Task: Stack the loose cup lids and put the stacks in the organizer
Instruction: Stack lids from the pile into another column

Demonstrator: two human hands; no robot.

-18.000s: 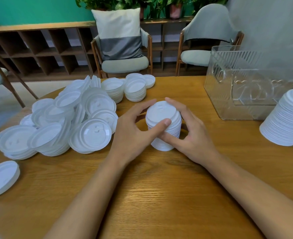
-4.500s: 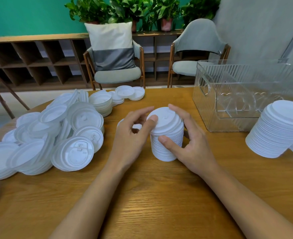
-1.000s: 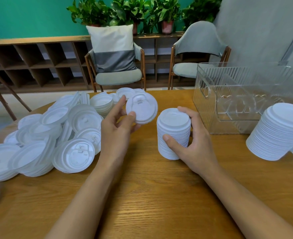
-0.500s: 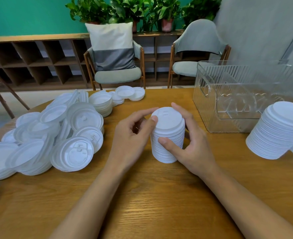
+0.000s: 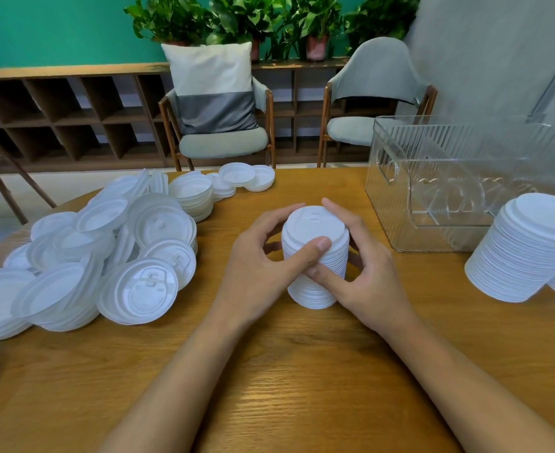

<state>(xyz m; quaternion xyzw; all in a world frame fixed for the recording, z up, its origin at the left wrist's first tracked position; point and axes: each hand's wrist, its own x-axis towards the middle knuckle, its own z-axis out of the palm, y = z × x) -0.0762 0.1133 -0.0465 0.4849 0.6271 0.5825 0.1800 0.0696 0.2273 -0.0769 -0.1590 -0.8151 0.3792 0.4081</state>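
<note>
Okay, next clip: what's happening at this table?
A person holds a stack of cup lids with the left hand and the right hand on the table, the left thumb pressing its top lid. A loose pile of lids lies to the left. A taller stack stands on the right beside the clear organizer, where no lids show.

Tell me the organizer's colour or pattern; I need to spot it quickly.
The organizer is clear, colourless plastic with vertical ribbed walls, shown best in the head view.
</note>
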